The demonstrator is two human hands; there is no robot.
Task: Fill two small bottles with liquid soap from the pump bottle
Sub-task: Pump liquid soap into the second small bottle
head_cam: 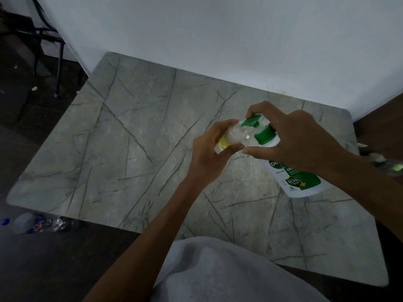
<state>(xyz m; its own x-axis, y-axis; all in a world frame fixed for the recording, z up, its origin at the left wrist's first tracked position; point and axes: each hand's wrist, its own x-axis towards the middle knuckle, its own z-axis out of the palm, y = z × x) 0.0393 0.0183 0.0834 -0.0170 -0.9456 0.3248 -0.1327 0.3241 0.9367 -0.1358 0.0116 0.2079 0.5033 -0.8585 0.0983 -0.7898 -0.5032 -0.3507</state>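
Grey veined stone forms the desk, its far edge set against a white wall. Above its right-centre, the left hand has its grip closed round a small bottle. Fingers and thumb wrap the body near a yellow band. The bottle is held off the desk, tilted, with its mouth at the green spout, and whitish liquid shows inside.

The right hand arches over the pump bottle. Its curled forefinger rests on the pump head, and its thumb reaches out low, just beside the left thumb. The pump bottle stands on the desk under that hand, well inside the right edge.

A wide stretch of desk runs left of the hands to the rounded left corners, and more lies between the hands and the near edge. Grey cloth overlaps that near edge below the arms. On the dark floor by the near-left corner lies a plastic bottle. Black chair legs stand beyond the far-left corner.
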